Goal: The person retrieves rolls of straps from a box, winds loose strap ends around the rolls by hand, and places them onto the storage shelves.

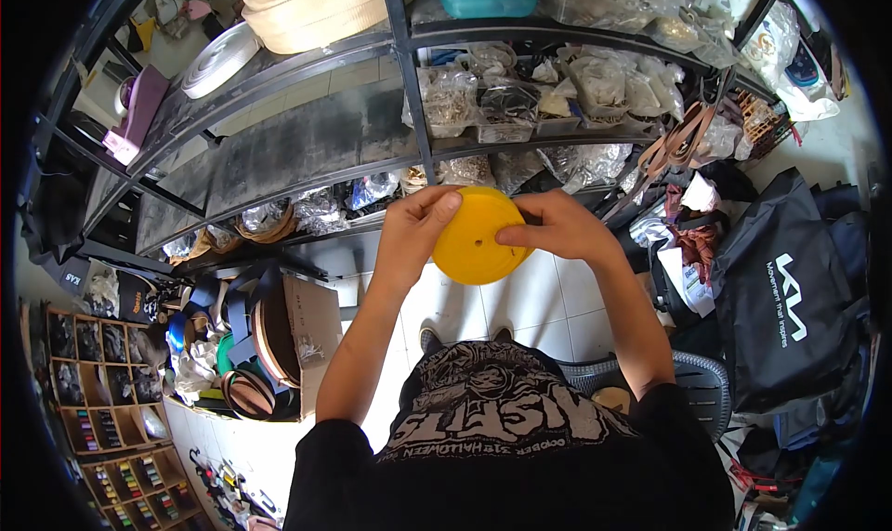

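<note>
A round, flat yellow roll (pixel 476 243) with a small hole at its centre is held up in front of the body. My left hand (pixel 414 226) grips its left edge, with the thumb lying on the upper left of the face. On the right side my right hand (pixel 559 226) holds the roll, its thumb pressed on the face near the hole. The fingers behind the roll are hidden.
Ahead stands a black metal shelf (pixel 307 127) with bagged parts (pixel 599 80) and a white roll (pixel 221 59). A cardboard box (pixel 314 331) of straps is at left. A black bag (pixel 785 289) hangs at right, near a chair (pixel 699 392).
</note>
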Demonstrator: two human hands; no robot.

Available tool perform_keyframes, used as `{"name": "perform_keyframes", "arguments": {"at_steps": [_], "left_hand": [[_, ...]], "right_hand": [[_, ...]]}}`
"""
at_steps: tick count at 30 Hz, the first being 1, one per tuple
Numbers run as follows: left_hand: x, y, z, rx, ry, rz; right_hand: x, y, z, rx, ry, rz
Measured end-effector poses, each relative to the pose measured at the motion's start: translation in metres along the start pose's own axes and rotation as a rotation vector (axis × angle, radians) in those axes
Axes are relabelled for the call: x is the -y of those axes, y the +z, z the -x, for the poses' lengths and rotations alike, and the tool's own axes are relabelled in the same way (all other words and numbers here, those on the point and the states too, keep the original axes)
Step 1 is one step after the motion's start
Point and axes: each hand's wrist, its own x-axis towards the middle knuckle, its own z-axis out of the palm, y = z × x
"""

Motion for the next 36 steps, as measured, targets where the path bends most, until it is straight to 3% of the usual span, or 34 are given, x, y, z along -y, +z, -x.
{"name": "perform_keyframes", "arguments": {"at_steps": [3, 10, 15, 18, 21, 24, 27, 30, 33, 36], "left_hand": [[0.003, -0.001, 0.006, -0.02, -0.084, 0.06], [0.012, -0.001, 0.009, -0.082, -0.076, 0.18], [-0.001, 0.012, 0.01, -0.033, -0.201, 0.174], [-0.005, 0.01, 0.01, -0.05, -0.225, 0.178], [-0.008, 0.0, 0.007, -0.031, -0.217, 0.181], [-0.021, -0.004, 0.009, -0.018, -0.254, 0.172], [-0.03, -0.006, 0.013, 0.025, -0.31, 0.183], [-0.033, -0.006, 0.02, 0.132, -0.412, 0.216], [-0.035, -0.002, 0.025, 0.192, -0.494, 0.263], [-0.033, -0.009, 0.022, 0.353, -0.593, 0.263]], "right_hand": [[-0.006, 0.001, 0.002, -0.179, 0.025, -0.161], [0.005, 0.004, 0.005, -0.218, 0.041, -0.265], [0.019, 0.001, 0.002, -0.311, 0.147, -0.389], [0.012, -0.001, 0.005, -0.22, 0.203, -0.273], [0.013, -0.002, 0.014, -0.073, -0.039, -0.194], [0.012, -0.015, 0.015, -0.012, -0.112, 0.059], [0.039, -0.039, 0.027, 0.044, 0.128, 0.211], [0.046, -0.038, 0.03, -0.179, -0.042, 0.335], [0.04, -0.045, 0.029, -0.214, -0.105, 0.123], [0.027, -0.043, 0.022, 0.005, -0.095, -0.289]]}}
